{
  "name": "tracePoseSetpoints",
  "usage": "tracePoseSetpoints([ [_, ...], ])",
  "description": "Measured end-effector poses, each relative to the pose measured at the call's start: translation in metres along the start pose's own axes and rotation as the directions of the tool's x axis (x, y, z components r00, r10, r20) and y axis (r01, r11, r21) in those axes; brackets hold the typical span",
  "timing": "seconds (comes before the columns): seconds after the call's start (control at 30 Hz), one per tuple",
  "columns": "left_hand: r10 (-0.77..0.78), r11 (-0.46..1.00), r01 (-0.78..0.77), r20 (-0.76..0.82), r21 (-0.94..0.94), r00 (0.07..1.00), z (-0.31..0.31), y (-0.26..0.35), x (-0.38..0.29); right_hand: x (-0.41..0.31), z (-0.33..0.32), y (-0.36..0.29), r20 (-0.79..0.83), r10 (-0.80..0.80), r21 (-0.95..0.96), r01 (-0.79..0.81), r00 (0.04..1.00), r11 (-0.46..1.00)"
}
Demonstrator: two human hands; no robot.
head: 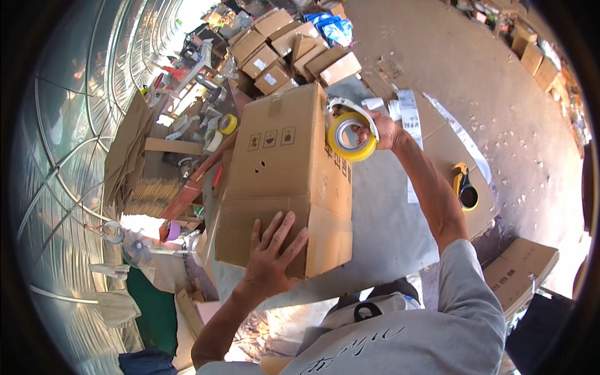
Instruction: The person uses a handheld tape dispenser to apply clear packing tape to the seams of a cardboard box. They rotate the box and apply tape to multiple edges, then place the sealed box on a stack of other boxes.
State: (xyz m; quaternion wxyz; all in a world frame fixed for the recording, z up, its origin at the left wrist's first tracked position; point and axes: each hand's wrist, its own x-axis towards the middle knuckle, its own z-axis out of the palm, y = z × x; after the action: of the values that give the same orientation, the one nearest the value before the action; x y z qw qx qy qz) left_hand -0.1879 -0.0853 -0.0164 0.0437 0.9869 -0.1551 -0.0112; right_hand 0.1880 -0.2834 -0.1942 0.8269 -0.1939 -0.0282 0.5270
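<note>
A large cardboard box (276, 178) stands on a grey metal-topped table (389, 225), with printed symbols and two small holes on the face towards me. My left hand (274, 255) lies with spread fingers on the box's near end and grips nothing. My right hand (379, 131) holds a tape dispenser (358, 105) with a roll of clear yellowish packing tape (354, 150), beside the box's far right edge; some fingers reach into the roll's core. Whether the dispenser touches the box is unclear.
A second tape dispenser (464, 187) lies on cardboard at the right. Paper slips (410, 117) lie near my right forearm. Another tape roll (228, 124) is left of the box. Stacked cartons (276, 51) stand beyond the table, and flat cardboard (520, 272) at the lower right.
</note>
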Motion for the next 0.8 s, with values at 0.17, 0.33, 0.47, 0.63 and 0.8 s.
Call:
tracePoseSetpoints([
  [0.17, -0.025, 1.000, 0.025, 0.020, 0.004, 0.999, 0.002, 0.005, -0.005, -0.019, 0.028, 0.028, 0.052, -0.120, -0.042, 0.123, 0.991, 0.992],
  [0.33, -0.013, 1.000, 0.013, 0.009, -0.007, 1.000, -0.004, 0.007, -0.002, -0.051, 0.050, 0.058, -0.076, -0.127, -0.075, 0.122, 0.989, 0.990],
  [0.47, 0.003, 1.000, -0.003, 0.015, 0.010, 1.000, -0.008, 0.006, -0.005, -0.084, 0.059, 0.101, -0.176, -0.140, -0.101, 0.123, 0.974, 0.987],
  [0.63, 0.027, 1.000, -0.027, -0.026, 0.004, 0.999, -0.001, 0.005, -0.012, -0.136, 0.071, 0.160, -0.129, -0.144, -0.060, 0.137, 0.981, 0.989],
  [0.8, 0.053, 0.998, -0.051, -0.037, 0.040, 0.998, 0.003, 0.004, -0.017, -0.182, 0.096, 0.228, -0.286, -0.151, -0.021, 0.151, 0.946, 0.988],
])
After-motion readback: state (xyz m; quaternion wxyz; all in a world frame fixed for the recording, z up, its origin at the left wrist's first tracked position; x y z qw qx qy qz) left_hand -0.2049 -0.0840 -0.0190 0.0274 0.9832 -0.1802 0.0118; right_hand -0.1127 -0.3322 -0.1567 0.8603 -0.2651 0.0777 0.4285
